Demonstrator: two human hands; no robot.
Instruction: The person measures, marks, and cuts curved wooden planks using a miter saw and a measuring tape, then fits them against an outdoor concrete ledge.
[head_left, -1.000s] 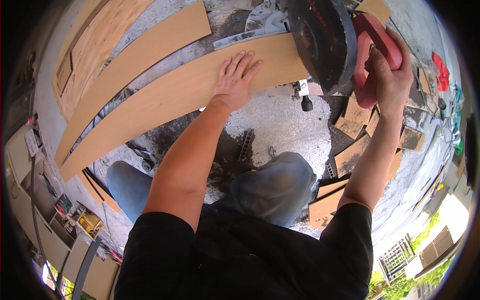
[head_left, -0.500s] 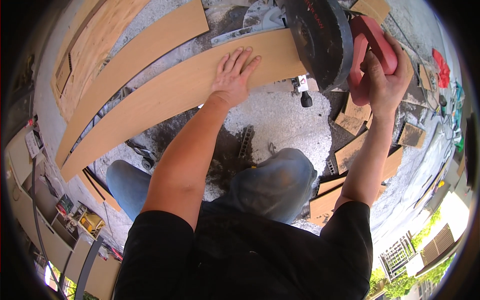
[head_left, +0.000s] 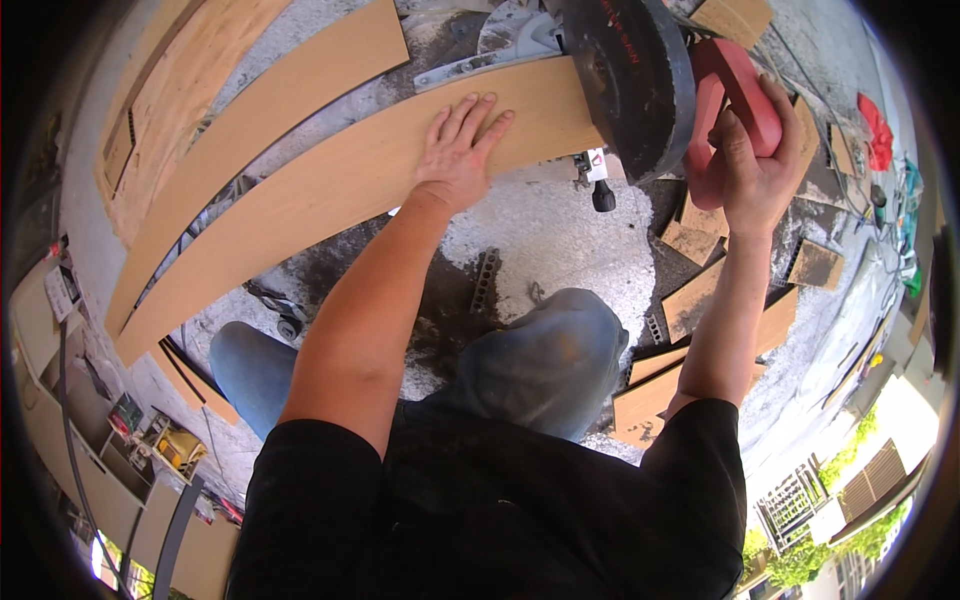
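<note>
1. Since the earlier frame, our right hand [head_left: 765, 165] and the red handle [head_left: 755, 95] in it had shifted slightly left and toward our body; the whole view had slid a little too, so we could not tell how much was their own motion.
2. We had our hands well apart: the left hand [head_left: 455, 165] pressed flat with fingers spread, the right one wrapped around the handle, its far fingers partly hidden.
3. Between our hands stood the dark saw guard [head_left: 635, 110], cut off by the upper edge. It hid the board's right end, so we could not make out whether a blade touched the wood.
4. What bore up the board under our left palm was mostly covered as well.
5. We saw the board [head_left: 330, 180] as pale tan and smooth, with faint grain. It ran under our left hand from the guard to far on the left, and looked bowed, perhaps from the lens.
6. Beyond our left hand lay a grey metal strip [head_left: 490, 66] and a second board [head_left: 290, 95].
7. Below the guard, between our hands, hung a black knob [head_left: 603, 196]; offcuts [head_left: 692, 298] lay around our right forearm, partly covered by it.
</note>
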